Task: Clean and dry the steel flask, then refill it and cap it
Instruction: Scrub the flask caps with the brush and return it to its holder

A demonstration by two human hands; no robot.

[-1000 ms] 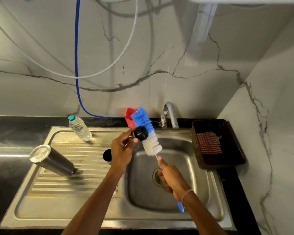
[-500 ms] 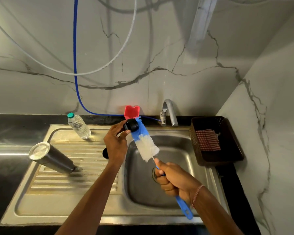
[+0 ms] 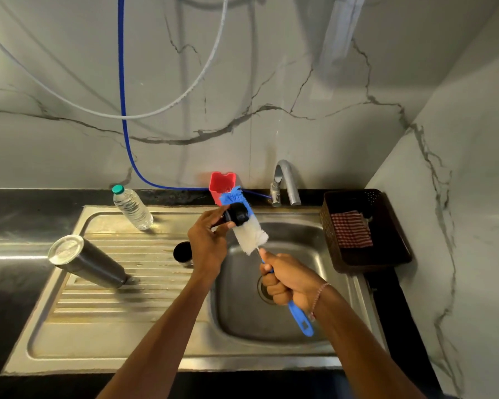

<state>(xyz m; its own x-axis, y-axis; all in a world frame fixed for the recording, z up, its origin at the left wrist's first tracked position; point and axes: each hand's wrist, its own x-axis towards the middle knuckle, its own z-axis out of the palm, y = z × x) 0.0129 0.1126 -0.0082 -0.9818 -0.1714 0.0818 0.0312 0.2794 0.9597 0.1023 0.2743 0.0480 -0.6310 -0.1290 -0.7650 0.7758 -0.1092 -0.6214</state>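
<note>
The steel flask point(image 3: 87, 262) stands upside down, tilted, on the drainboard at the left. My left hand point(image 3: 209, 243) pinches a small black cap piece point(image 3: 238, 214) over the sink basin. My right hand point(image 3: 288, 279) grips the blue handle of a bottle brush point(image 3: 249, 230), whose white and blue bristles press against the black piece. A second black round cap part point(image 3: 182, 252) sits on the drainboard, partly hidden behind my left wrist.
A plastic water bottle point(image 3: 131, 208) stands at the drainboard's back. A red holder point(image 3: 221, 182) and the tap point(image 3: 284, 182) are behind the steel sink point(image 3: 242, 321). A dark basket point(image 3: 386, 254) with a checked cloth point(image 3: 350, 233) sits on the right.
The brush has slid down and back along the black piece and my right hand has dropped lower on the handle. My left hand shifted slightly toward the back.
</note>
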